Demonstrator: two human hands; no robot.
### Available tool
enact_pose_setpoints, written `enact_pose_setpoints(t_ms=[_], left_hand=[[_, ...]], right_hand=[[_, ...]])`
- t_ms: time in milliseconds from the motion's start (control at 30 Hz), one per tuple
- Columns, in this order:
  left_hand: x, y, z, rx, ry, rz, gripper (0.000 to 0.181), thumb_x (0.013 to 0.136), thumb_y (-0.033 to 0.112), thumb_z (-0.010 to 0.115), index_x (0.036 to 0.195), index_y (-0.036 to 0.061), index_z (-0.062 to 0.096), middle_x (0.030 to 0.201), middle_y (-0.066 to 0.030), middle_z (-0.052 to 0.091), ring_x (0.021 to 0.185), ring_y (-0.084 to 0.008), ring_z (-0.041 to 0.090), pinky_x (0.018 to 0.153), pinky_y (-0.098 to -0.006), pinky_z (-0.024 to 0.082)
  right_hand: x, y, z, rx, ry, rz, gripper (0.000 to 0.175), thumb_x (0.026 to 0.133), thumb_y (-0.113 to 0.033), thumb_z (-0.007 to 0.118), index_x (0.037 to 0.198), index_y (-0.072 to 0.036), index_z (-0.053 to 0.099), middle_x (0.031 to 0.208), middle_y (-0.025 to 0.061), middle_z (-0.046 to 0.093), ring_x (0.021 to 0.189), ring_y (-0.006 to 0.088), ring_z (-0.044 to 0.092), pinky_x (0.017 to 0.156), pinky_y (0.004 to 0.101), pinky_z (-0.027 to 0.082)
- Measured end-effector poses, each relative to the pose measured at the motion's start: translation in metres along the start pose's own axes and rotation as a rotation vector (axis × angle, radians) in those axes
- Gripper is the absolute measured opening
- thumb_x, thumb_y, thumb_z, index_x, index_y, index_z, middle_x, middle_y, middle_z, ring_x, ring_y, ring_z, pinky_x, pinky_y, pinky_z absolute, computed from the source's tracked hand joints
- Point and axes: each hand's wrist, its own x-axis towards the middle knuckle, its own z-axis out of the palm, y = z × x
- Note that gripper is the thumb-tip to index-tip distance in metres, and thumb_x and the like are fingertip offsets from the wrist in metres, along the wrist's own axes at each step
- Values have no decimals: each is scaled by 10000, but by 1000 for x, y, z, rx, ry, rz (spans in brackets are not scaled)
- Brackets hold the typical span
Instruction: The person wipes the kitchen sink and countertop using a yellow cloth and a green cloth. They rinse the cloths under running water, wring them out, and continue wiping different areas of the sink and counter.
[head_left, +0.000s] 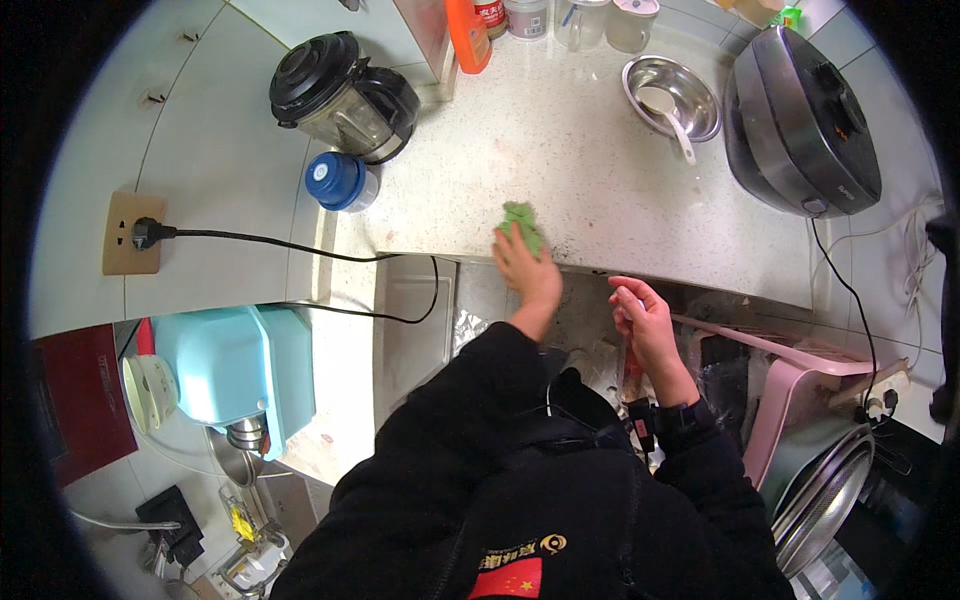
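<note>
My left hand (529, 276) is at the front edge of a pale speckled countertop (555, 142). Its fingers press on a crumpled green cloth (520, 219), which lies partly under them. Dark crumbs (561, 251) are scattered on the counter just right of the cloth. Off to the right, my right hand (646, 322) hovers in front of the counter edge with its fingers curled in. A small pale spot shows by its thumb, too unclear to tell whether something is held.
At the back left stand a blender jug (352, 105) and a blue-lidded container (341, 182). A steel bowl (694, 94) with a white spoon (667, 109) sits near a dark cooker (802, 127). A black cord (285, 241) hangs at the left; a pink rack (787, 390) stands at right.
</note>
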Motion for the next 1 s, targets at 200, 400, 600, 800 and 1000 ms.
enact_pose_setpoints(t_ms=[200,400,600,800,1000], left_hand=[[-27,68,41,-3,-96,-214,730,888,251,511,1432,87,53,1488,-183,-87,1371,-363,-36,1014,-604,160],[-25,104,58,180,-397,-245,917,821,282,569,1418,39,-82,1461,-231,-171,1359,-377,-152,1038,-603,79],[-5,82,13,562,-700,240,1003,711,276,709,1413,13,44,1454,-270,-14,1359,-417,-41,1056,-561,104],[21,53,-2,412,-527,1025,996,631,385,787,1345,-34,235,1424,-234,180,1342,-377,156,1085,-479,167],[13,41,23,356,-375,1128,942,601,356,799,1302,-47,315,1364,-242,302,1298,-364,269,1060,-460,257]], right_hand=[[-16,-12,-33,50,100,-33,232,898,-178,559,1089,-50,581,795,-14,561,583,16,448,477,155,333],[-19,-10,-57,103,143,-89,222,901,-175,552,1090,-62,583,803,-16,572,586,22,460,485,162,341],[-20,-7,-67,153,158,-104,228,900,-169,553,1096,-58,581,802,-12,573,583,27,461,487,163,341],[-21,-1,-67,167,194,-91,221,885,-174,572,1067,-52,599,803,-3,573,548,28,439,456,175,318],[-28,2,-69,198,231,-89,220,884,-175,573,1069,-58,599,805,-7,572,557,27,446,459,178,328]])
